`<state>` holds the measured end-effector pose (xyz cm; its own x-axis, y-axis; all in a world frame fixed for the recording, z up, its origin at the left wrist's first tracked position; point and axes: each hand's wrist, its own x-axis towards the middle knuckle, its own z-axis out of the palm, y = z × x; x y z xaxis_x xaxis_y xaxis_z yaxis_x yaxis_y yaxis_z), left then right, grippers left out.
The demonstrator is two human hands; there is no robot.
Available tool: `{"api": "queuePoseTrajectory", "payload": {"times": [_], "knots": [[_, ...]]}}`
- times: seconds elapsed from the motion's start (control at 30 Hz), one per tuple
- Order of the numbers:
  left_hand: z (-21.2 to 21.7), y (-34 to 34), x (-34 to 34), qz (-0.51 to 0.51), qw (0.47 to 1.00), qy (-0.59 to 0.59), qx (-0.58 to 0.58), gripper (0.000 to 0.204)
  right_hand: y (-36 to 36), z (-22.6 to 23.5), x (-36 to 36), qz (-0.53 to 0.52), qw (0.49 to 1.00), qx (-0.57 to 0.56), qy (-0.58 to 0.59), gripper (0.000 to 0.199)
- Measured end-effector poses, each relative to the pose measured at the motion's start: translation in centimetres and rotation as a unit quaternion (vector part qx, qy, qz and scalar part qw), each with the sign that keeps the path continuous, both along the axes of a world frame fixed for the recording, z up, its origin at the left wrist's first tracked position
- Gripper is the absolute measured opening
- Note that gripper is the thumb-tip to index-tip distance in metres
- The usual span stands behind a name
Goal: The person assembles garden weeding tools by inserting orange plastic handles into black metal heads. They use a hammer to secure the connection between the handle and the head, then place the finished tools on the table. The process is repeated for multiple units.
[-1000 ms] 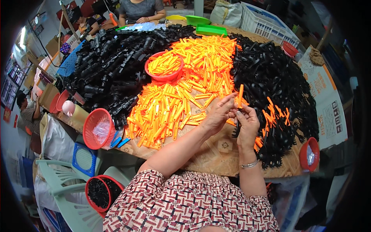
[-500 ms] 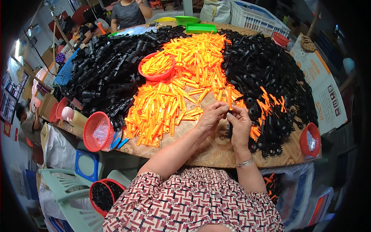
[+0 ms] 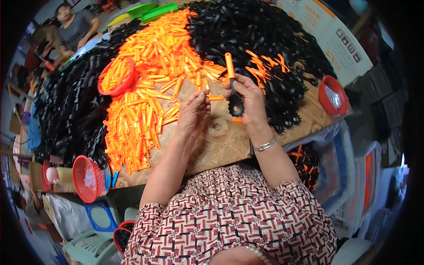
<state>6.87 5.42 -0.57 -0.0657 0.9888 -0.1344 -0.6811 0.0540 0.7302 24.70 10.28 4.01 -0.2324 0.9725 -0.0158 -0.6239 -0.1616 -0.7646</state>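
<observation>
- The right hand (image 3: 248, 100) was gripping a black toothed piece (image 3: 235, 104), thumb in front of it; an orange handle (image 3: 229, 65) stood out at its far end, and from my distance the two looked joined.
- The left hand (image 3: 194, 108) was just beside, on the left, with curled fingers; I could not tell whether the tips met or pinched something small.
- I judged this one piece as assembled, or nearly so.
- On the right, some orange parts (image 3: 260, 66) lay upon the black heap (image 3: 238, 31); perhaps these were finished pieces, but I could not confirm their joints.
- Much appeared to be left: loose orange handles (image 3: 132, 137) covered the middle and near left of the table (image 3: 212, 152), and the black heap spread far and right.
- Another pile of black parts (image 3: 66, 97) was at the left.
- Among the containers, a red bowl (image 3: 132, 83) at the left held more orange handles.
- The near-left red basket (image 3: 79, 170) and the right red basket (image 3: 323, 99) each contained something clear, like plastic.
- Below the table, at near left, a red tub (image 3: 126, 224) had black bits inside; at near right I saw mixed black and orange pieces (image 3: 304, 165) beside clear plastic.
</observation>
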Motion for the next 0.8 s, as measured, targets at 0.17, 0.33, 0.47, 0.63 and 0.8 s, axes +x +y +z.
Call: {"api": "queuePoseTrajectory", "payload": {"times": [0.17,0.33,0.47,0.63,0.8], "knots": [[0.2,0.0,0.5,-0.018,0.999,0.048,0.011,0.029,0.2,-0.2,0.7,0.034,0.999,-0.021,0.013,0.029],[4.2,0.5,1.5,-0.006,0.986,0.152,0.069,0.042,-0.7,0.0,1.5,0.126,0.991,-0.034,0.022,0.03],[6.0,0.8,1.9,-0.047,0.96,0.242,0.134,0.044,-1.8,0.1,1.6,0.21,0.974,-0.034,0.073,0.03],[5.4,0.9,1.4,-0.148,0.977,0.092,0.127,0.026,-3.4,0.9,0.7,0.231,0.966,-0.081,0.087,0.024],[4.1,2.5,0.3,-0.115,0.988,0.011,0.104,0.036,-1.5,0.7,-1.4,0.315,0.92,-0.102,0.21,0.022]]}}
